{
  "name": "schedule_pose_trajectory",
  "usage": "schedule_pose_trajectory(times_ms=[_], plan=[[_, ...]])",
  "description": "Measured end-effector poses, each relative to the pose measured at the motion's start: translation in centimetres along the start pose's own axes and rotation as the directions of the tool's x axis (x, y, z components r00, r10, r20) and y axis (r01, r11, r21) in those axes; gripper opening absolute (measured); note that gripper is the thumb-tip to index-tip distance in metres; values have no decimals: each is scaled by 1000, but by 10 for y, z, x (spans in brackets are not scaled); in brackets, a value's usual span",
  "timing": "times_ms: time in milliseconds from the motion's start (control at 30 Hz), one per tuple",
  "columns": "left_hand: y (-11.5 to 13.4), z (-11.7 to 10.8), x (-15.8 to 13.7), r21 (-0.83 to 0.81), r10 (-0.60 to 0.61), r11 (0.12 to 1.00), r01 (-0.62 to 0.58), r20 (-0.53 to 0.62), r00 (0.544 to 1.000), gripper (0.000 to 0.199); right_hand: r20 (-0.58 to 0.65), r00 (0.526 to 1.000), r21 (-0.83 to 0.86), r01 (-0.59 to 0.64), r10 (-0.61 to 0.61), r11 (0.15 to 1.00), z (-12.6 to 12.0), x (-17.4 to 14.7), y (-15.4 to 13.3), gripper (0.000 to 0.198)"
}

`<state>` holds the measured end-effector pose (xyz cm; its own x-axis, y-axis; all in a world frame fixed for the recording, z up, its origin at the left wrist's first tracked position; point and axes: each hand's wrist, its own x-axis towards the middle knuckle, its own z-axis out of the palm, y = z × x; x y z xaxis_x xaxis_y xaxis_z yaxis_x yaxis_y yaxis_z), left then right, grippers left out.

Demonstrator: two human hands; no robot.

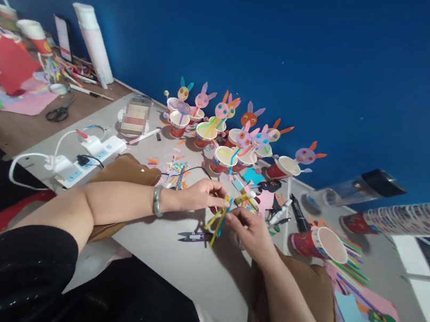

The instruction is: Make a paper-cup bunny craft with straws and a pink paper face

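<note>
Strips (216,228), yellow and blue, pinched in the fingertips of left hand (205,194) and right hand (249,228), which nearly meet. Strips' lower ends over counter (180,259); contact with it cannot be told. Snips (192,237) lie just beside those ends, a gap separating them from the counter's near edge. Brown cushions (131,167) limit sideways room left and right. Beyond hands: paper scraps (253,176), then cups (226,157) with rabbit figures (221,110), crowded near blue wall (234,29).
</note>
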<state>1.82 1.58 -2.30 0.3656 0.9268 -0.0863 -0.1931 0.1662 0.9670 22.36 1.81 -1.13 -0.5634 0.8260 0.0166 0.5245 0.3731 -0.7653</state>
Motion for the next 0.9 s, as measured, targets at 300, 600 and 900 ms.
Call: schedule_pose_trajectory(times_ms=[300, 600, 900], plan=[[-11, -1, 4, 48, 76, 996, -79, 61, 995, 46, 14, 998, 124, 64, -66, 990, 21, 0, 9, 40], [-12, 2, 9, 88, 104, 991, -103, -3, 995, 44, 33, 995, 79, 93, -96, 993, 18, 2, 19, 42], [-9, 9, 7, 20, 116, 993, -117, 32, 993, 49, 27, 991, 88, 127, -129, 988, 13, 1, 22, 42]])
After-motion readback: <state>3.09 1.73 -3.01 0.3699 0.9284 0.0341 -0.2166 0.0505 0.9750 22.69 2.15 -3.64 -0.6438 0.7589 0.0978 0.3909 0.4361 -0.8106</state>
